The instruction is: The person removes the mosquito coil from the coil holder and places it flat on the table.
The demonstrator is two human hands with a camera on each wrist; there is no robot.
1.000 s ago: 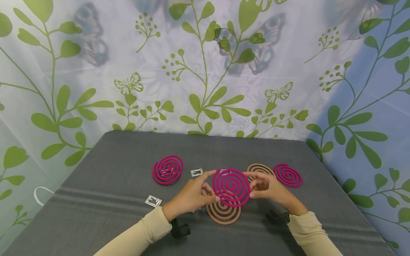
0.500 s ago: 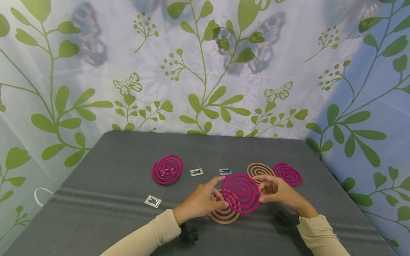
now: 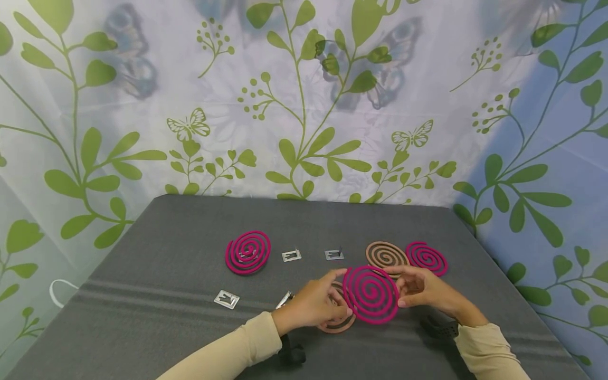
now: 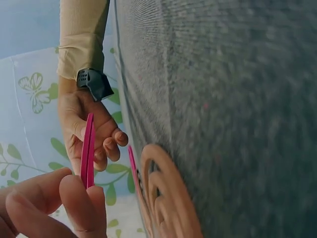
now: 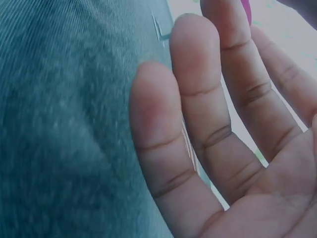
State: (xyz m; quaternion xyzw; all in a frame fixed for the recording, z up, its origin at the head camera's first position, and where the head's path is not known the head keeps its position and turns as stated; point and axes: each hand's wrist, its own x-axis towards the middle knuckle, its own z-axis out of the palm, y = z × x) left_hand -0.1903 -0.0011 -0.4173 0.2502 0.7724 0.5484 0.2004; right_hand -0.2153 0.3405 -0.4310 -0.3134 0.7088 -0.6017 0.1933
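Both hands hold a pink mosquito coil (image 3: 370, 294) up off the table, tilted so its spiral faces the head camera. My left hand (image 3: 315, 302) pinches its left rim between thumb and fingers. On the right rim, my right hand (image 3: 429, 290) grips with thumb and forefinger. The left wrist view catches the coil edge-on as a thin pink strip (image 4: 88, 148). Behind the left fingers, a tan mosquito coil (image 3: 338, 328) lies partly hidden on the table. In the right wrist view the right fingers (image 5: 198, 69) fill the frame, with only a sliver of pink showing.
A pink coil (image 3: 258, 264) lies at the left with a metal stand visible through it. Metal stands lie at the middle (image 3: 291, 255), further right (image 3: 334, 254), front left (image 3: 227, 299) and beside my left hand (image 3: 285, 300). A tan coil (image 3: 386, 252) and pink coil (image 3: 426, 258) lie right.
Both hands have moved right and slightly toward the front edge, carrying the pink coil. A metal stand beside the left wrist has come into fuller view. The coils on the table stay put.
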